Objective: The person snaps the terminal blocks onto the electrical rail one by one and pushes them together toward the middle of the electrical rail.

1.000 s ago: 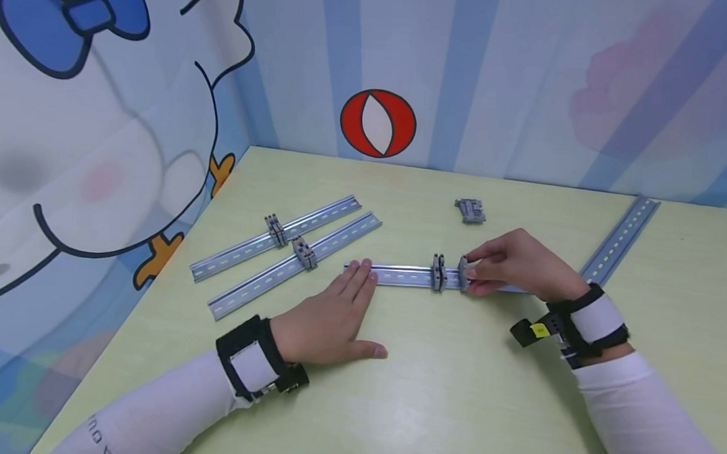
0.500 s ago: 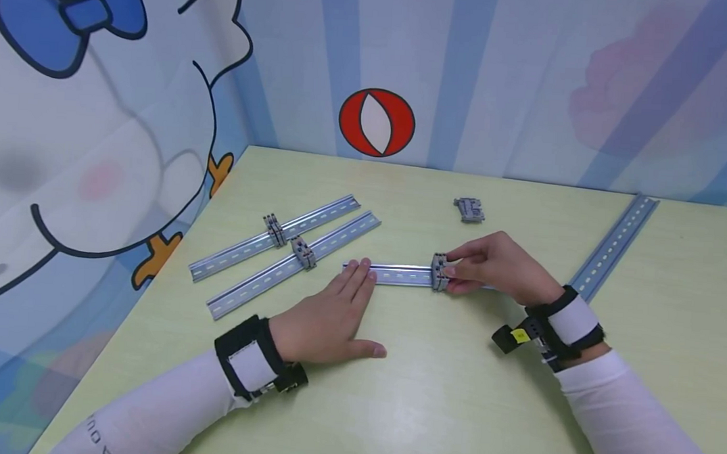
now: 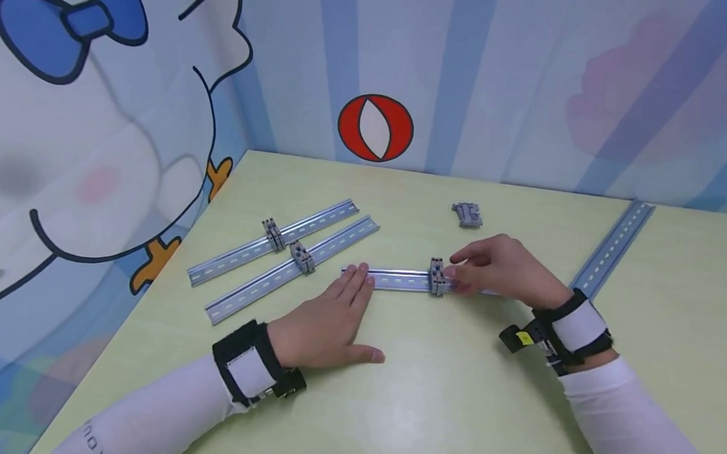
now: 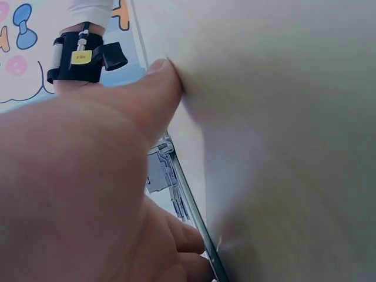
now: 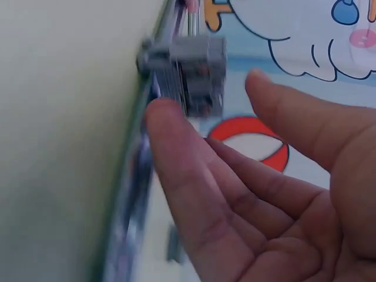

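A slotted metal DIN rail (image 3: 400,280) lies crosswise on the table in the head view. My left hand (image 3: 319,327) rests flat, its straight fingers over the rail's left end and its thumb spread out on the table. Grey terminal blocks (image 3: 437,277) sit side by side across the middle of the rail. My right hand (image 3: 502,270) is just right of them. The right wrist view shows a fingertip right at the terminal blocks (image 5: 200,76), with the thumb spread apart from them. The right hand covers part of the rail's right stretch.
Two more DIN rails, the farther one (image 3: 231,256) and the nearer one (image 3: 247,296), lie slanted at left, each bearing grey terminal blocks (image 3: 274,235). A loose grey terminal block piece (image 3: 467,214) lies behind the right hand. Another long rail (image 3: 612,248) slants toward the back wall at right.
My right hand slid a terminal block left along the rail until it stood against the others, then its fingers loosened from it. The left hand has stayed on the rail's end.
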A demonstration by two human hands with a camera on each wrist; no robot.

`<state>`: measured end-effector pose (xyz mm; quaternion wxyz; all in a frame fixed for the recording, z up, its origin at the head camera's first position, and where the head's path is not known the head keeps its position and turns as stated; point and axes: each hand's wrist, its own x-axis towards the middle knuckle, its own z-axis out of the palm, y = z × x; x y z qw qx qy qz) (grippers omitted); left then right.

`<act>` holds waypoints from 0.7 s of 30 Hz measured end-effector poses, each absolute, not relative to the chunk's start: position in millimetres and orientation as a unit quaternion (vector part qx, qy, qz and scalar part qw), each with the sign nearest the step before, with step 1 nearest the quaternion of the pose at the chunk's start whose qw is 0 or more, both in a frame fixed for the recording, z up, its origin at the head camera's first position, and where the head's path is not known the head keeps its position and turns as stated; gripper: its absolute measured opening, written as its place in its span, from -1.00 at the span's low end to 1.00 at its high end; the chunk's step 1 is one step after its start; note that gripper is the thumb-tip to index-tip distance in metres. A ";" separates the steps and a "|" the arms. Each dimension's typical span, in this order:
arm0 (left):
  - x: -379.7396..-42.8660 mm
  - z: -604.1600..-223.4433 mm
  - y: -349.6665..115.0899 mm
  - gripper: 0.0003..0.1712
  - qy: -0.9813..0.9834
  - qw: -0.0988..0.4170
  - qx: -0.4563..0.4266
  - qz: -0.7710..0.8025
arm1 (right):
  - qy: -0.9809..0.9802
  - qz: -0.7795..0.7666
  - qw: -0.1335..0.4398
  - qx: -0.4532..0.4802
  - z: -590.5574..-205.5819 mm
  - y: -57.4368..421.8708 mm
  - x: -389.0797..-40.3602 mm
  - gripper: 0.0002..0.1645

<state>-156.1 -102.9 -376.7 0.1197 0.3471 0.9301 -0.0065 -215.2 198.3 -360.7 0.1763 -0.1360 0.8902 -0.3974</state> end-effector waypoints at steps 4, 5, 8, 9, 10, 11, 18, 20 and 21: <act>-153.9 -376.6 -102.1 0.24 0.933 0.108 0.344 -0.013 | 0.935 -0.297 0.132 -0.145 -350.7 215.5 -214.3 -0.38; -153.2 -376.9 -101.7 0.24 0.934 0.106 0.340 -0.016 | 0.942 -0.273 0.129 -0.142 -348.9 220.3 -214.6 -0.36; -150.8 -377.2 -99.9 0.24 0.941 0.096 0.324 -0.026 | 0.958 -0.212 0.143 -0.129 -347.5 235.3 -217.6 -0.28; -150.0 -377.2 -99.2 0.24 0.943 0.093 0.318 -0.031 | 0.960 -0.198 0.151 -0.125 -348.1 239.9 -218.9 -0.26; -149.4 -377.3 -98.4 0.23 0.945 0.089 0.311 -0.035 | 0.962 -0.190 0.158 -0.119 -349.0 244.1 -220.2 -0.26; -148.8 -376.9 -97.6 0.21 0.947 0.085 0.306 -0.039 | 0.962 -0.184 0.164 -0.114 -350.2 247.9 -221.4 -0.26; -146.5 -371.8 -97.0 -0.13 0.954 0.014 0.294 -0.064 | 0.962 -0.198 0.114 -0.146 -360.9 243.2 -226.2 -0.58; -146.4 -370.6 -99.0 -0.27 0.953 -0.002 0.296 -0.063 | 0.962 -0.198 0.070 -0.174 -365.0 233.8 -226.8 -0.67; -146.0 -369.5 -100.1 -0.30 0.954 -0.004 0.295 -0.057 | 0.962 -0.195 0.048 -0.182 -366.6 228.6 -226.8 -0.70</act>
